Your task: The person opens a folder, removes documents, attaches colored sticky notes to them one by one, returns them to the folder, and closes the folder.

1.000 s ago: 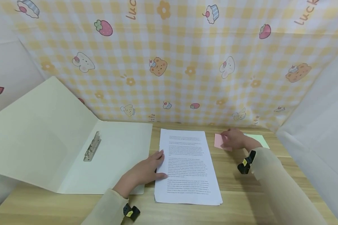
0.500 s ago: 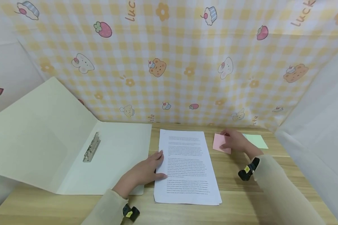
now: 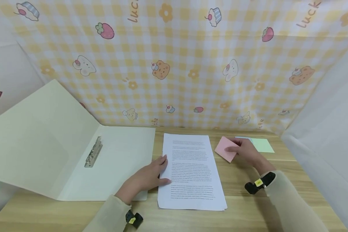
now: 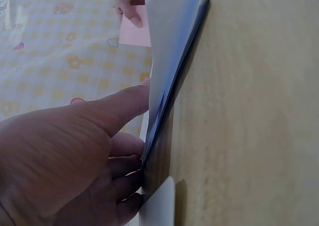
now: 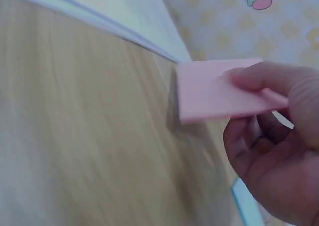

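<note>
Between the thumb and fingers of my right hand a small pad of pink sticky notes is pinched, tilted with one corner toward me. The right wrist view shows the pad held above the wooden table, thumb on its top face and fingers below. My left hand rests at the left edge of a stack of printed paper. Its thumb lies over the top sheet, and in the left wrist view the other fingers are right at the stack's edge.
Left of the paper lies an open white folder with a metal clip, its cover raised. Green sticky notes and a bluish piece lie behind my right hand. A yellow checked cloth hangs behind the wooden table.
My right hand has taken hold of the pink sticky notes, lifted and turned them, and drawn slightly toward me, uncovering the bluish piece. The left hand has stayed at the paper's edge.
</note>
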Tool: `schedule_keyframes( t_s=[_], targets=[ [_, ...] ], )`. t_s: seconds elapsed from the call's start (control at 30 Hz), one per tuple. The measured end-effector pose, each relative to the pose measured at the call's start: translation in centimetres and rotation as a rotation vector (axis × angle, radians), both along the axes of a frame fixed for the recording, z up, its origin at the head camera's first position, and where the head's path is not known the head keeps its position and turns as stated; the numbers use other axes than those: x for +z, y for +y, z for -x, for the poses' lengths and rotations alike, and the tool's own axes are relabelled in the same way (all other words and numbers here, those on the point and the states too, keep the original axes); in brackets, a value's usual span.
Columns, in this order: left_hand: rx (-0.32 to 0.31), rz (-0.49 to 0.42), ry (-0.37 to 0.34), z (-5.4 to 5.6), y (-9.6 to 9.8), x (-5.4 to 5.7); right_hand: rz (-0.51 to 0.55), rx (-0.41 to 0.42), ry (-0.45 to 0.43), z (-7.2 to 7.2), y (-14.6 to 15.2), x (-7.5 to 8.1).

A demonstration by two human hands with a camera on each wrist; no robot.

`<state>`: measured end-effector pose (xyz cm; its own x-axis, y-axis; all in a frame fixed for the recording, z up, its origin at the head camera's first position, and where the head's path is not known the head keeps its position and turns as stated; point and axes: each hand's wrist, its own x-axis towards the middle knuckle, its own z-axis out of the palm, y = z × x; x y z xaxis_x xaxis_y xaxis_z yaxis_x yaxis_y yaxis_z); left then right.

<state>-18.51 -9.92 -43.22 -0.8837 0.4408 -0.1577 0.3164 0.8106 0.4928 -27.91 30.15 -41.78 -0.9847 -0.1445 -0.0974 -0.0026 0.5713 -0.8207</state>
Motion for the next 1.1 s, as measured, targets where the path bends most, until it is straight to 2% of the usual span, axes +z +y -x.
schedule_keyframes(
  t_s=[0.1,0.23,0.4,0.47,0.8,1.0,1.1],
  targets=[
    [-0.001,0.0,0.001,0.0,0.0,-0.1,0.207,-0.044,-0.113,-0.8,-0.5,-0.3],
    [0.0,0.005,0.003,0.1,0.0,-0.3,0.508,-0.056,-0.219,-1.8,-1.1,-0.6],
    [-0.002,0.013,0.009,0.1,0.1,-0.4,0.831,0.009,-0.287,-2.5,-1.5,-1.3],
    [-0.004,0.015,0.012,0.1,0.1,-0.4,0.923,0.046,-0.311,-2.8,-1.6,-1.5],
    [-0.02,0.017,0.029,0.2,0.1,-0.1,1.235,0.213,-0.444,-4.1,-2.4,-1.8],
    [-0.014,0.038,0.033,0.3,0.1,0.2,1.425,0.53,-0.519,-4.4,-3.3,-1.7],
    [-0.013,0.058,0.078,0.5,0.5,0.4,1.459,0.608,-0.544,-4.6,-3.7,-1.5]
  ],
)
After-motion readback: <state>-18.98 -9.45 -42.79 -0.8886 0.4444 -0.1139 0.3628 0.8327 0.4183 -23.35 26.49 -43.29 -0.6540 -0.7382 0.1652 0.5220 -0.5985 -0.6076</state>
